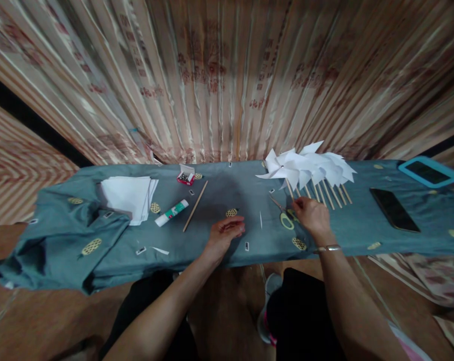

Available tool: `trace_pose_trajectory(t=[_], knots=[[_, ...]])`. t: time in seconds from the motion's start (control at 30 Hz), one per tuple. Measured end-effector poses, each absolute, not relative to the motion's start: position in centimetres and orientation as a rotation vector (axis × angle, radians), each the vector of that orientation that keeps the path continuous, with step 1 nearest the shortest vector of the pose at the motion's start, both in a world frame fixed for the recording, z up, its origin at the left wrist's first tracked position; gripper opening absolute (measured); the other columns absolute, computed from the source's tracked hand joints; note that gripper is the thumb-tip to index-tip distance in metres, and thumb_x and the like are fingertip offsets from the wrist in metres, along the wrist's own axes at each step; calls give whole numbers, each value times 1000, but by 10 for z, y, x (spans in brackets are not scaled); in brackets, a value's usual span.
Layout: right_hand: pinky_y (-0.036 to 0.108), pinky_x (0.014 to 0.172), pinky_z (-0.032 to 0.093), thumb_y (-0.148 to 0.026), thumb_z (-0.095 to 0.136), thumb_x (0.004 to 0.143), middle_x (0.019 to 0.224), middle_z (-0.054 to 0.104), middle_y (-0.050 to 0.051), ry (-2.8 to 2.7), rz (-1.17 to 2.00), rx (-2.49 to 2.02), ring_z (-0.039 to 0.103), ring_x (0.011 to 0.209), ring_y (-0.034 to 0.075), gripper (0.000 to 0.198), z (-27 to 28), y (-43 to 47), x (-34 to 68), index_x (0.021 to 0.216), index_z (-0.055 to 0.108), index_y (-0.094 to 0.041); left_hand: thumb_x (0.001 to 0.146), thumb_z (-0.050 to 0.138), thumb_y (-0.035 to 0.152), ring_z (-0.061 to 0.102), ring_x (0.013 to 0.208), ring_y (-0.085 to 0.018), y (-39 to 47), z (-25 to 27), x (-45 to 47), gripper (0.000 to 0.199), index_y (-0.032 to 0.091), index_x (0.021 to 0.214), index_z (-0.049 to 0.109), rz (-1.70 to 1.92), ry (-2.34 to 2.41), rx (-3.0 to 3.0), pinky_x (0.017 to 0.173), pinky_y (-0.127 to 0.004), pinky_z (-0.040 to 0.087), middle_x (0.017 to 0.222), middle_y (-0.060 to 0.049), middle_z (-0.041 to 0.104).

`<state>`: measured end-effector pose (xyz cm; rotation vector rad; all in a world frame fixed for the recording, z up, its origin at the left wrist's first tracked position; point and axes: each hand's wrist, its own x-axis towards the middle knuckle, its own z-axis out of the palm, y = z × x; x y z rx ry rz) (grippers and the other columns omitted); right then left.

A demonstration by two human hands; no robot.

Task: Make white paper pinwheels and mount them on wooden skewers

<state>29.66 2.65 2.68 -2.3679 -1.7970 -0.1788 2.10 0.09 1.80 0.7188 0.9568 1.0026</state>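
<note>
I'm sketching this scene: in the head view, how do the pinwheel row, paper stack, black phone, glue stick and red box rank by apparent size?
1. Pinwheel row
2. Paper stack
3. Black phone
4. Glue stick and red box: too close to rank

Open lane beyond left grip (225, 232), between wooden stick (195, 206) and scissors (282, 211), pinwheels (309, 168) blocking right grip's (311, 214) far side
</note>
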Motion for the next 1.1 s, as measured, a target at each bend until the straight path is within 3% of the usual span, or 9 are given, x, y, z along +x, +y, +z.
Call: trace_pose_trajectory(t=[0.27,0.47,0.73,0.93,1.1], knots=[[35,59,38,-38,54,91,80,73,18,-1805,-141,-2458,67,69,29,30,25,27,302,92,75,-16,54,85,30,61,67,-13,-2,15,17,32,16,81,77,1001,951,722,68,-25,48,69,-2,69],[36,62,39,-48,48,95,86,74,19,-1730,-170,-2566,68,74,30,41,44,17,293,104,73,-16,54,85,28,60,69,-12,-6,11,8,33,15,83,76,998,938,735,70,-24,47,72,-2,68],[34,62,40,-37,45,96,88,76,16,-1845,-200,-2287,69,74,28,35,48,7,249,108,71,-16,63,80,20,53,60,-9,-19,2,9,18,14,79,76,929,959,768,64,-23,43,63,1,63],[32,64,47,-39,48,90,90,77,13,-1910,9,-1999,72,76,27,35,47,4,198,101,74,-17,73,73,23,56,61,-11,-30,8,-1,11,13,75,75,864,929,829,70,-25,47,65,-1,65],[33,71,53,-46,57,87,90,78,6,-1875,372,-1656,72,75,23,30,89,-17,139,95,75,-23,82,64,30,53,58,-11,-35,6,-12,22,12,70,71,835,934,912,67,-24,48,61,0,60]])
